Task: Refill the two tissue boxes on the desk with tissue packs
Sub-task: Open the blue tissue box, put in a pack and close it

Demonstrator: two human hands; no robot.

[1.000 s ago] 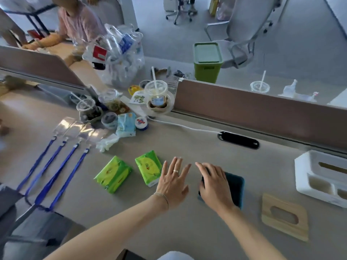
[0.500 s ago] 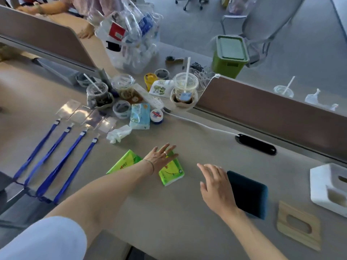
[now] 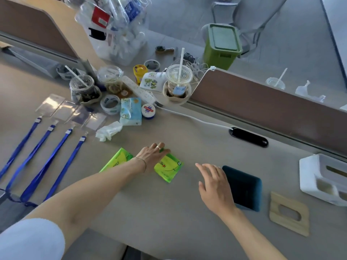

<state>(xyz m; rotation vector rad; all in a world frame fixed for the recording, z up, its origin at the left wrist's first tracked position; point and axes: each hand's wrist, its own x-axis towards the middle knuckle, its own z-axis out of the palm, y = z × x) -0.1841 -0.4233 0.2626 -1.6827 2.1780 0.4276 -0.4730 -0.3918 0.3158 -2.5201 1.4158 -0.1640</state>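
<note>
Two green tissue packs lie on the desk. My left hand (image 3: 153, 155) rests on the far end of the right pack (image 3: 169, 168), fingers curled over its edge. The left pack (image 3: 117, 160) is partly hidden by my forearm. My right hand (image 3: 216, 186) hovers open, fingers spread, over the left edge of a dark teal tissue box (image 3: 246, 188). A wooden lid with an oval slot (image 3: 290, 213) lies to the right of the teal box. A white tissue box with compartments (image 3: 323, 177) stands at the far right.
Clutter fills the back: drink cups (image 3: 178, 79), tape rolls, a blue tissue pack (image 3: 131, 111), a crumpled tissue (image 3: 109, 131), a power strip. Several blue lanyards (image 3: 62, 169) lie at the left. A brown divider (image 3: 262, 107) bounds the desk behind; a black cable port (image 3: 248, 136) sits before it.
My left hand has reached leftward from beside the teal box onto the right green pack. My right hand has lifted off the teal box. The view has shifted left and down.
</note>
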